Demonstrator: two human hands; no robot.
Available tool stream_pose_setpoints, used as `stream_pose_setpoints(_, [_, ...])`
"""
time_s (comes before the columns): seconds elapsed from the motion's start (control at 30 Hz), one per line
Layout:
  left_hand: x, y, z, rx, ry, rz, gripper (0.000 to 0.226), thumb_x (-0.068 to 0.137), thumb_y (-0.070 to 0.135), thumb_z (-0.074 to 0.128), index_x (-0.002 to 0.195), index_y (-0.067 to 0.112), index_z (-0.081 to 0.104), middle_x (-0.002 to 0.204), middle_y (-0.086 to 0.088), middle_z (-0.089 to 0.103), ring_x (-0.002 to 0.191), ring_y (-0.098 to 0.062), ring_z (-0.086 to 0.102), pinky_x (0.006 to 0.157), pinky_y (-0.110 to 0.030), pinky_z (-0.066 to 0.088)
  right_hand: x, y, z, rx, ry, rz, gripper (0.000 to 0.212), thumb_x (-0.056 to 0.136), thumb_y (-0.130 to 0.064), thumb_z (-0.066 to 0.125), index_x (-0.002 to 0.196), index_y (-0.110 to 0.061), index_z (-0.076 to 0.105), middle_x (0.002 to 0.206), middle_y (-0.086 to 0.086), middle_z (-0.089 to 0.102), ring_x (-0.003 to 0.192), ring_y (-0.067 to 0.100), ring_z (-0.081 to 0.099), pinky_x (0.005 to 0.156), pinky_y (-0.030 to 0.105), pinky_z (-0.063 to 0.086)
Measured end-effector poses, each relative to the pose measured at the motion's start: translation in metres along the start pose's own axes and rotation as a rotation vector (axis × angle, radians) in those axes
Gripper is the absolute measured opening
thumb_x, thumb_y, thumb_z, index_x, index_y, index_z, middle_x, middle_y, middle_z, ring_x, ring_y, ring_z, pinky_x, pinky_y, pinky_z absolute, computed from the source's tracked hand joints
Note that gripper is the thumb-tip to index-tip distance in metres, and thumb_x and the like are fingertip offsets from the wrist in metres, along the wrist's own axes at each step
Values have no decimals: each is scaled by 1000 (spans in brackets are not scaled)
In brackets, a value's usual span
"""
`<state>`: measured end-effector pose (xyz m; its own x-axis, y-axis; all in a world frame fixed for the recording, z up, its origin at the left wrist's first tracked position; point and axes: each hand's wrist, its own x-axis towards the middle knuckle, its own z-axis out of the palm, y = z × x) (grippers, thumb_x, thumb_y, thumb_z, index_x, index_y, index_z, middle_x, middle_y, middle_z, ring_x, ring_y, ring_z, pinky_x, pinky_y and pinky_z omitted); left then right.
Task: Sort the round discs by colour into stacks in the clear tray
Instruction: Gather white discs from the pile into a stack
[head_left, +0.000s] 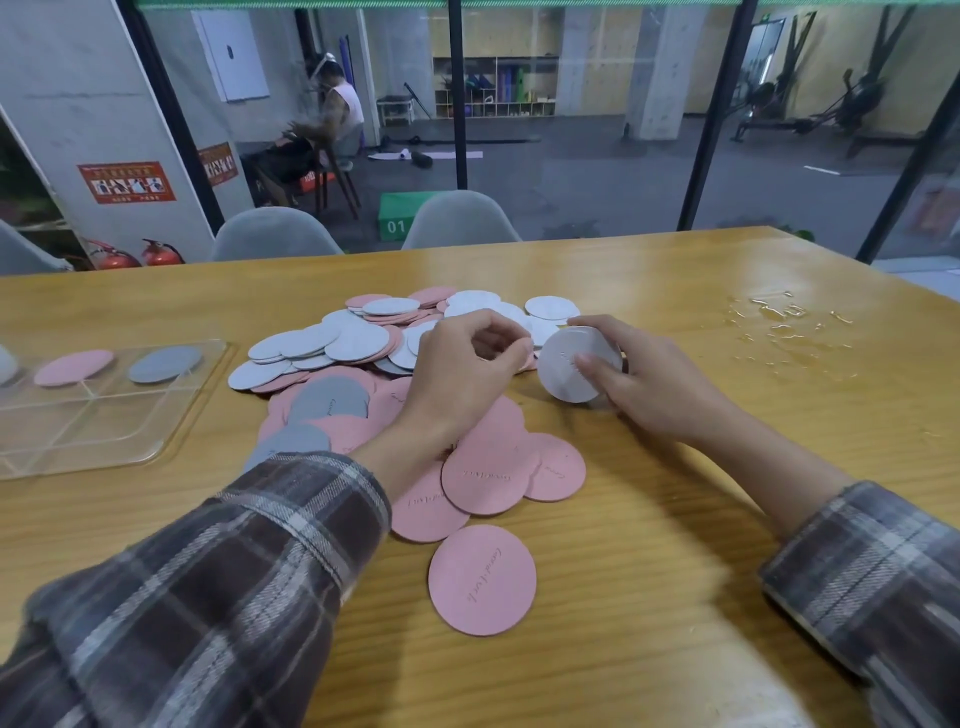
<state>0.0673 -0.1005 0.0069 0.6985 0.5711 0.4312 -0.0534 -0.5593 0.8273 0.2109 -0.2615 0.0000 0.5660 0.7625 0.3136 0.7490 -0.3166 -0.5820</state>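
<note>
My right hand (641, 376) grips a white disc (569, 364) at the pile's right edge. The thumb lies across the disc's face and the fingers wrap behind its rim, so it stands tilted up off the table (701, 545). It may be more than one disc held together, but I cannot tell. My left hand (462, 369) hangs over the middle of the pile (363, 353) with the fingers curled in towards the palm. I cannot tell whether they pinch a disc.

The pile is a loose spread of overlapping discs. They are mostly white on its far side and mostly pink on its near side, with a couple of grey ones on its left. A lone pink disc (482, 579) lies flat just off the pile's near edge, apart from the others.

To the left of the pile sits the clear tray (104, 457). In the tray's far compartments a pink disc (72, 367) and a grey disc (165, 364) lie side by side. To the right of the pile, well apart, glossy clear patches (779, 317) shine on the wood. Beyond the pile, two grey chairs (460, 221) stand at the table's far edge.
</note>
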Motion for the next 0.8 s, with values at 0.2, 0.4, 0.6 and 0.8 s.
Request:
stream_pose_setpoints(0.2, [6, 6, -13, 46, 2, 29, 7, 92, 14, 72, 92, 16, 79, 85, 8, 77, 81, -6, 70, 74, -17, 53, 1, -1, 0, -1, -8, 6, 39, 103, -33, 55, 142, -33, 51, 108, -6, 63, 76, 5, 54, 69, 17, 37])
stream_pose_setpoints(0.4, [17, -31, -30, 600, -40, 105, 39, 95, 26, 65, 134, 20, 65, 152, 4, 51, 141, -20, 43, 116, -43, 38, 0, -1, 0, 1, -8, -9, 38, 103, -33, 55, 141, -33, 52, 111, -6, 65, 77, 6, 58, 74, 27, 40])
stream_pose_setpoints(0.6, [17, -41, -27, 790, -213, 37, 58, 99, 42, 57, 154, 25, 47, 162, -1, 42, 152, -20, 31, 121, -42, 28, 1, 0, 0, -20, 10, 22, 37, 103, -33, 55, 140, -34, 53, 112, -4, 65, 75, 6, 58, 69, 21, 41])
stream_pose_setpoints(0.8, [3, -29, -19, 702, -199, 190, 28, 91, 41, 68, 114, 26, 73, 117, 7, 70, 111, -25, 58, 95, -40, 45, 1, 0, -4, 18, 115, 95, 36, 102, -26, 56, 138, -29, 56, 115, -5, 64, 97, 17, 55, 71, 24, 34])
